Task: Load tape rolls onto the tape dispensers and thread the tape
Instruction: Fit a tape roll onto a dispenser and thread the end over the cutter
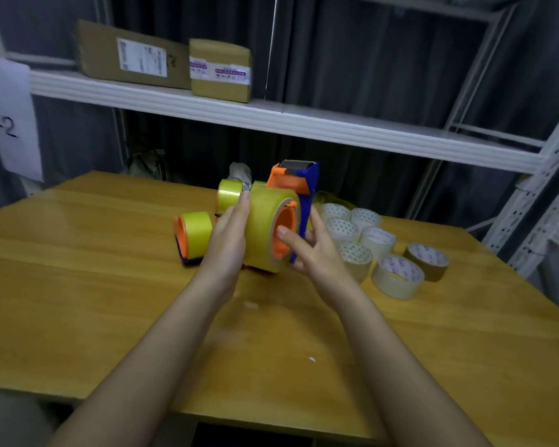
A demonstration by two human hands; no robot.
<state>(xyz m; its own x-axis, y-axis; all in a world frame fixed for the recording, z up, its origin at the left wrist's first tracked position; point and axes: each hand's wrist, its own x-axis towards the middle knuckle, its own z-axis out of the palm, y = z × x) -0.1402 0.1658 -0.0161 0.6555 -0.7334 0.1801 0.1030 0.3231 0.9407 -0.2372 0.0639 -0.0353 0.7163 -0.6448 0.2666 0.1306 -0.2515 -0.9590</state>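
Above the wooden table (78, 285), the left hand (226, 240) presses straight fingers flat against a yellow tape roll (265, 227) seated on the blue-and-orange dispenser (304, 188), which the right hand (313, 250) grips (thumb on the orange hub). A hanging sheet (10, 124) reads "-2"; the box labels are illegible.

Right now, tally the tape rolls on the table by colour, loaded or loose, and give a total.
Yellow rolls on dispensers: 3
Clear or whitish loose rolls: 6
Brown loose roll: 1
Total: 10
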